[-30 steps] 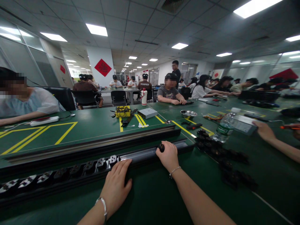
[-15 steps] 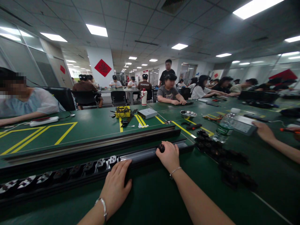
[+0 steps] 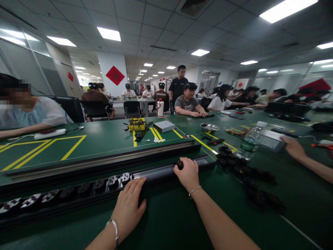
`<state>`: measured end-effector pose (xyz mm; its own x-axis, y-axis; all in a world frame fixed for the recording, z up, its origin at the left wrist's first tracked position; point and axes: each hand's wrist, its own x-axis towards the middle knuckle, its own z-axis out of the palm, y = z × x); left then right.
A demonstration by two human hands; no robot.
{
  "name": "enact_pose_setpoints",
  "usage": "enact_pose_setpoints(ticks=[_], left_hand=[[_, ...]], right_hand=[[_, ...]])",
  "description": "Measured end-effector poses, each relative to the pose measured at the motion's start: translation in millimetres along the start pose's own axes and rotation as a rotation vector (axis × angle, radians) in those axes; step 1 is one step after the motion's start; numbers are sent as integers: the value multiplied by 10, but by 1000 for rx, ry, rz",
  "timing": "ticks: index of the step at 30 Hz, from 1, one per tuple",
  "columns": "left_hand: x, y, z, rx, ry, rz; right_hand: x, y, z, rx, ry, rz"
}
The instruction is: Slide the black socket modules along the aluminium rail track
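Note:
A long black metal rail [image 3: 156, 174] with a channel lies across the green table in front of me. Its left part holds a row of black modules with shiny or dark faces [image 3: 69, 192]. My left hand [image 3: 130, 201] rests on the near edge of the rail, fingers stretched out beside the last module in the row. Farther right, my right hand [image 3: 187, 172] has its fingers closed round a small dark module [image 3: 179, 164] at the rail's channel; the fingers hide much of it. A second long rail [image 3: 109, 159] lies behind, roughly parallel.
Loose black modules [image 3: 251, 177] lie in a cluster on the right, near a water bottle [image 3: 248, 143]. A co-worker's hand [image 3: 293, 147] touches a grey box [image 3: 272, 140] there. Behind the rails are a metal bowl [image 3: 209, 127], a white box [image 3: 163, 126] and a yellow object with cables [image 3: 137, 124].
Both my hands keep nearly the same place on the rail. In the background, the standing person in black has shifted a little left.

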<state>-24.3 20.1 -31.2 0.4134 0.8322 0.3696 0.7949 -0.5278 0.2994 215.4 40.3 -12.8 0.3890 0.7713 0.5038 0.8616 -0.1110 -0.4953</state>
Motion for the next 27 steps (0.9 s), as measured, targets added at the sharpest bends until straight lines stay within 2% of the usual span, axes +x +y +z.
enact_pose_setpoints(ticks=[27], left_hand=[[0, 5, -13, -12, -26, -30]], right_hand=[[9, 44, 4, -34, 39, -8]])
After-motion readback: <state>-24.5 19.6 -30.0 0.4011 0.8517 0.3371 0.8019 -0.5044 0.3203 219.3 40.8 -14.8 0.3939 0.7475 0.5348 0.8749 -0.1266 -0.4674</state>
